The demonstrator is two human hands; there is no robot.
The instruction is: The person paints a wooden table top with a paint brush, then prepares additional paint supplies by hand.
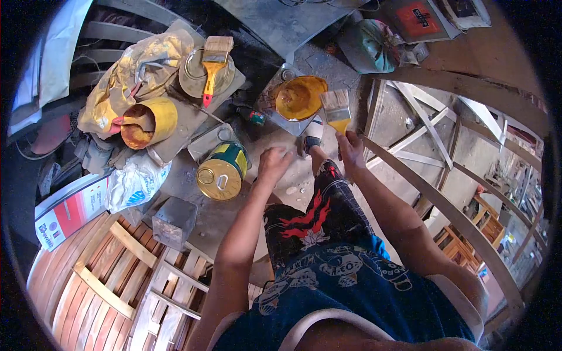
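My right hand (pixel 352 146) grips a paintbrush (pixel 336 110) by its yellow handle, bristles up, beside an open square tin of orange-yellow varnish (pixel 300 98). My left hand (pixel 273 162) hangs loose with fingers curled and holds nothing, just right of a closed green and gold tin (pixel 223 171) lying on its side. A second brush with a red-yellow handle (pixel 213 61) rests on a round lid (pixel 205 75) further back. My knee in patterned shorts (pixel 319 219) sits between the two arms.
A yellow tub (pixel 147 121) and crumpled stained paper (pixel 137 67) lie at the left. Slatted wooden furniture (pixel 126 275) fills the lower left, a bare wooden frame (pixel 430 169) the right. A plastic bag (pixel 134 184), a grey block (pixel 174 221) and a cap (pixel 372 44) lie around.
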